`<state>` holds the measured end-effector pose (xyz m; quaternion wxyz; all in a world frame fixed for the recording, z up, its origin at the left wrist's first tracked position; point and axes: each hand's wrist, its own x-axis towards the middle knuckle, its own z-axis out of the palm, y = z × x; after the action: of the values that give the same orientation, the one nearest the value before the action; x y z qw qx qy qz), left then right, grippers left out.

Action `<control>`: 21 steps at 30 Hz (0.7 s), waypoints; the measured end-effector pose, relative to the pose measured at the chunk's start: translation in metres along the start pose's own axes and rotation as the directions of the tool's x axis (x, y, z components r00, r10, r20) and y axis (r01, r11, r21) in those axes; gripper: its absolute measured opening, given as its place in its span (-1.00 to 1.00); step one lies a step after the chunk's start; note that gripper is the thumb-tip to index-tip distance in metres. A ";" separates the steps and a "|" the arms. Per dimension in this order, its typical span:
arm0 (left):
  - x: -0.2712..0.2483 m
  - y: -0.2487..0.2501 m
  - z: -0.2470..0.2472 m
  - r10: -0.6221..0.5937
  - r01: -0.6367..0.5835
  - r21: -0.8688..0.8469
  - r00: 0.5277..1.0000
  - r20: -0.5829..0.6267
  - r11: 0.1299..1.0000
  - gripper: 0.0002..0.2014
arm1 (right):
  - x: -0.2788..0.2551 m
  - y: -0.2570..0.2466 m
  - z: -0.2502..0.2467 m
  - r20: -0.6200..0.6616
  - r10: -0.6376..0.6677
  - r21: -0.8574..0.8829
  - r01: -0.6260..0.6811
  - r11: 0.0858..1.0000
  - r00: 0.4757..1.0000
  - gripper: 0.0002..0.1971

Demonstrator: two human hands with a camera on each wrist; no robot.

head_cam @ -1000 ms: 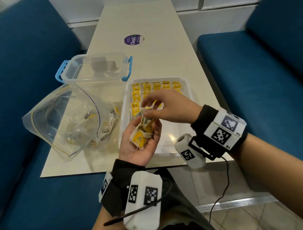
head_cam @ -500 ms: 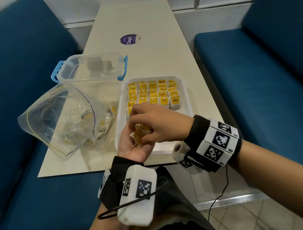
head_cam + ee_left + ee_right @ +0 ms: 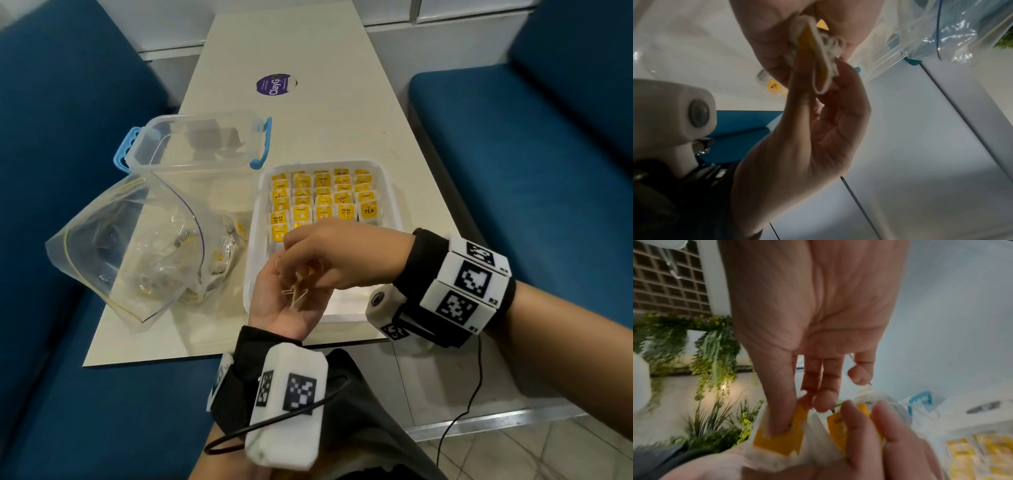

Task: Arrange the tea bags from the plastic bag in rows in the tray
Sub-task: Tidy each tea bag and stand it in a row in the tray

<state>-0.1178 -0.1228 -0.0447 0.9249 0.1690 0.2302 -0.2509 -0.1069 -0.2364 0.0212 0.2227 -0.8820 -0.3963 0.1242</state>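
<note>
My left hand lies palm up at the near edge of the white tray, fingers curled round a small bunch of tea bags with loose strings. My right hand reaches across from the right and covers that palm. Its thumb and fingers pinch one yellow-tagged tea bag out of the bunch. Several rows of yellow tea bags fill the far half of the tray. To the left lies the clear plastic bag, open, with more tea bags inside.
A clear plastic box with blue handles stands behind the bag, touching the tray's far left corner. A purple sticker marks the far tabletop. Blue seats flank the narrow table. A black cable hangs from my right wrist.
My right hand has come down from above the tray onto my left palm and now hides most of the bunch. The left hand stays in place.
</note>
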 end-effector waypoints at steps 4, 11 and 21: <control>-0.006 0.003 0.005 -0.019 0.019 -0.005 1.000 0.012 1.000 -0.79 | -0.002 0.001 -0.003 -0.052 0.004 0.159 0.004 0.987 0.999 -0.85; -0.012 0.002 0.009 0.031 -0.031 0.001 0.999 -0.041 1.000 -0.84 | -0.002 0.006 -0.005 -0.204 0.098 0.374 -0.015 0.927 0.974 -0.87; -0.010 0.008 0.002 -0.098 0.084 -0.155 0.991 -0.087 0.984 -0.73 | 0.007 0.018 -0.009 -0.413 0.327 0.688 0.057 0.723 0.850 -0.83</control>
<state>-0.1207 -0.1131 -0.0364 0.9108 0.0996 0.2992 -0.2665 -0.0877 -0.2441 0.0198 0.6144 -0.7667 -0.1820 0.0398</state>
